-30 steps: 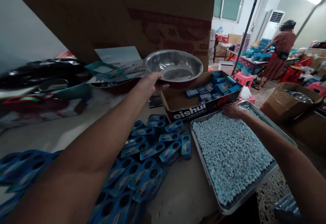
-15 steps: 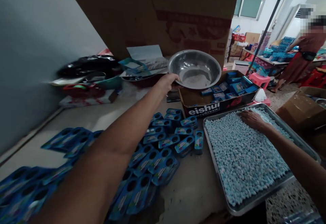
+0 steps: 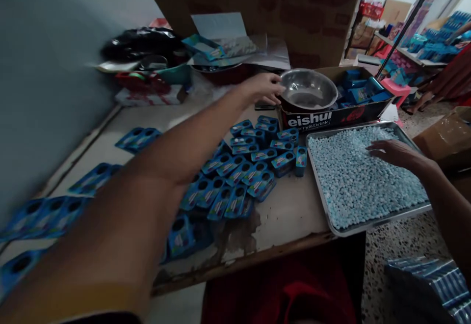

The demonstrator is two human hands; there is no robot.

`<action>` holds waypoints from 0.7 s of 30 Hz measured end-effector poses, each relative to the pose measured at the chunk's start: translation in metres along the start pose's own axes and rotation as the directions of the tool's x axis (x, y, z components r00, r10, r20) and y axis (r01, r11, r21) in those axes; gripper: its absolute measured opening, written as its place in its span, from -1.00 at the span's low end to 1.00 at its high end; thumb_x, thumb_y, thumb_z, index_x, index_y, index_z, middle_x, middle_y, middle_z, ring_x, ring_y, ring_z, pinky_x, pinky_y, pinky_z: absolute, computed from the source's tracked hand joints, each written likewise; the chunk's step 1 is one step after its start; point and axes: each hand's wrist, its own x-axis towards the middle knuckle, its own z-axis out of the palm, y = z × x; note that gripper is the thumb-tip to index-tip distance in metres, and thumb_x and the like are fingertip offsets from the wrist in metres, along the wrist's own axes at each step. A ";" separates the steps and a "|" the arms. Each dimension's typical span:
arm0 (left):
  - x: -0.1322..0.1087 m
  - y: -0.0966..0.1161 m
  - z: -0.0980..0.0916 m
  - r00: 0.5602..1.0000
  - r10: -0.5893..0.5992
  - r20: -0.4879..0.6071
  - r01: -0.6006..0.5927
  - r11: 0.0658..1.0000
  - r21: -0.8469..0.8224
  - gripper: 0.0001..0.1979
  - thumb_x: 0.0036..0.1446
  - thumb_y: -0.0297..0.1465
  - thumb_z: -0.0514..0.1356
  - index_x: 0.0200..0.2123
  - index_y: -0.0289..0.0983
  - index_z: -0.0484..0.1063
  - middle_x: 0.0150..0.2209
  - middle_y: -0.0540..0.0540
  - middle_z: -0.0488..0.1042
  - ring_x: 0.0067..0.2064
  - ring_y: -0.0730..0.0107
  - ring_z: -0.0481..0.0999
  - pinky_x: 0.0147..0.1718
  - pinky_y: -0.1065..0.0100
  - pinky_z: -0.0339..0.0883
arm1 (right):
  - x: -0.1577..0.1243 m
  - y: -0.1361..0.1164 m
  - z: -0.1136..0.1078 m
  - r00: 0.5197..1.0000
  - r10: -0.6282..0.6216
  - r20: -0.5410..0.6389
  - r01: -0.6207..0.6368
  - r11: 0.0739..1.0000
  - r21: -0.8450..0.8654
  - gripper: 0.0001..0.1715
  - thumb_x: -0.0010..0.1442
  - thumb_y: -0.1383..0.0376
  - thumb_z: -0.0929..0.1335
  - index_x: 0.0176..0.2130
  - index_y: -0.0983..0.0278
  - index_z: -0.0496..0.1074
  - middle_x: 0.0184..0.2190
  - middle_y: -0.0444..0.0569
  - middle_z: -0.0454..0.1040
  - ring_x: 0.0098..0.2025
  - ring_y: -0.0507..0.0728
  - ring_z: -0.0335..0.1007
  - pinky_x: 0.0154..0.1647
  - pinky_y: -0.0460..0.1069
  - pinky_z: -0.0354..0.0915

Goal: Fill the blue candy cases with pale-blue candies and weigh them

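Note:
A shiny metal bowl (image 3: 308, 88) rests on the left part of an open cardboard box (image 3: 312, 119) that holds small blue packs (image 3: 358, 93). My left hand (image 3: 264, 88) reaches to the bowl's left rim with its fingers apart; whether the fingertips touch the rim I cannot tell. My right hand (image 3: 399, 154) hovers low over or touches small pale blue and white pellets (image 3: 362, 181), its fingers stretched out. The pellets fill a shallow metal tray (image 3: 324, 201). Blue packs with round holes (image 3: 239, 172) stand in a cluster between my arms.
More blue packs (image 3: 51, 216) lie at the left of the worn table (image 3: 283, 206). A tall brown carton (image 3: 257, 0) stands behind. Wrapped blue goods (image 3: 427, 280) sit on the floor at right. Part of another person (image 3: 451, 73) shows far right.
The bowl has gone from my left hand's grip in the air down onto the box, and that hand's fingers have opened. My right hand has lifted slightly from the pellets. The view has tilted down.

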 end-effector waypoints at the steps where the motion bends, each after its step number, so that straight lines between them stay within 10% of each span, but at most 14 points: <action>1: -0.025 -0.005 -0.019 0.999 0.040 0.011 -0.041 0.998 0.055 -0.54 0.44 -0.47 0.31 0.33 -0.48 0.42 -0.13 -0.11 0.62 -0.16 0.42 0.65 0.26 -0.06 0.51 | -0.006 -0.014 -0.007 0.998 -0.021 -0.064 0.021 1.000 0.002 -0.61 0.46 0.13 0.38 0.02 0.19 0.80 0.11 0.11 0.76 0.15 0.39 0.72 0.23 0.25 0.55; 5: -0.153 -0.051 -0.085 0.977 0.211 0.013 -0.190 0.849 0.493 -0.51 0.36 -0.34 0.36 0.29 -0.35 0.56 -0.06 -0.13 0.69 -0.07 0.28 0.65 0.29 -0.04 0.50 | -0.027 -0.085 -0.007 0.956 -0.015 -0.293 0.049 0.993 0.108 -0.63 0.51 0.10 0.39 0.03 0.16 0.77 0.00 0.11 0.79 -0.06 0.32 0.76 0.10 0.19 0.57; 8: -0.267 -0.110 -0.100 0.913 0.373 -0.166 -0.179 0.731 0.659 -0.54 0.35 -0.18 0.33 0.25 -0.18 0.62 0.13 -0.12 0.69 0.16 0.09 0.66 0.33 0.02 0.48 | -0.043 -0.148 0.028 0.930 -0.141 -0.340 0.221 0.952 0.212 -0.66 0.52 0.10 0.39 0.04 0.16 0.74 -0.07 0.09 0.79 -0.09 0.30 0.74 0.02 0.18 0.59; 10: -0.340 -0.158 -0.087 0.781 0.504 -0.369 -0.106 0.690 0.716 -0.54 0.40 -0.10 0.30 0.27 -0.13 0.60 0.19 -0.13 0.66 0.25 0.01 0.63 0.37 0.00 0.45 | -0.054 -0.190 0.062 0.886 -0.238 -0.397 0.361 0.892 0.271 -0.69 0.54 0.14 0.39 0.06 0.16 0.71 -0.01 0.09 0.77 0.05 0.32 0.72 0.13 0.22 0.59; 13: -0.424 -0.236 -0.048 0.411 0.578 -0.704 0.149 0.720 0.678 -0.51 0.39 -0.15 0.36 0.30 -0.16 0.52 0.13 -0.22 0.63 0.21 -0.07 0.65 0.34 -0.09 0.48 | -0.068 -0.249 0.116 0.852 -0.241 -0.464 0.414 0.853 0.319 -0.59 0.53 0.16 0.40 0.28 0.12 0.58 0.31 0.16 0.60 0.37 0.38 0.54 0.36 0.33 0.50; 15: -0.456 -0.282 -0.019 0.313 0.510 -0.801 0.220 0.781 0.584 -0.27 0.28 -0.11 0.46 0.39 -0.23 0.39 0.21 -0.34 0.54 0.29 -0.22 0.58 0.30 -0.18 0.51 | -0.070 -0.280 0.146 0.889 -0.168 -0.426 0.339 0.866 0.368 -0.26 0.46 0.11 0.47 0.51 0.09 0.33 0.58 0.23 0.25 0.59 0.46 0.25 0.47 0.42 0.41; 18: -0.462 -0.321 0.016 0.383 0.394 -0.835 0.203 0.846 0.493 0.07 0.08 0.00 0.57 0.49 -0.26 0.21 0.34 -0.48 0.38 0.43 -0.43 0.42 0.37 -0.34 0.42 | -0.055 -0.303 0.176 0.947 0.018 -0.320 0.148 0.862 0.485 0.42 0.22 -0.01 0.64 0.67 0.12 -0.15 0.69 0.37 -0.20 0.71 0.57 -0.13 0.51 0.48 0.32; 21: -0.429 -0.317 0.041 0.523 0.338 -0.782 0.127 0.877 0.464 0.22 0.06 -0.02 0.59 0.58 -0.09 -0.05 0.50 -0.51 0.14 0.58 -0.46 0.22 0.45 -0.41 0.31 | -0.021 -0.301 0.185 0.944 0.195 -0.267 -0.007 0.820 0.572 0.84 -0.06 -0.13 0.73 0.67 0.19 -0.36 0.67 0.51 -0.29 0.72 0.65 -0.25 0.52 0.50 0.28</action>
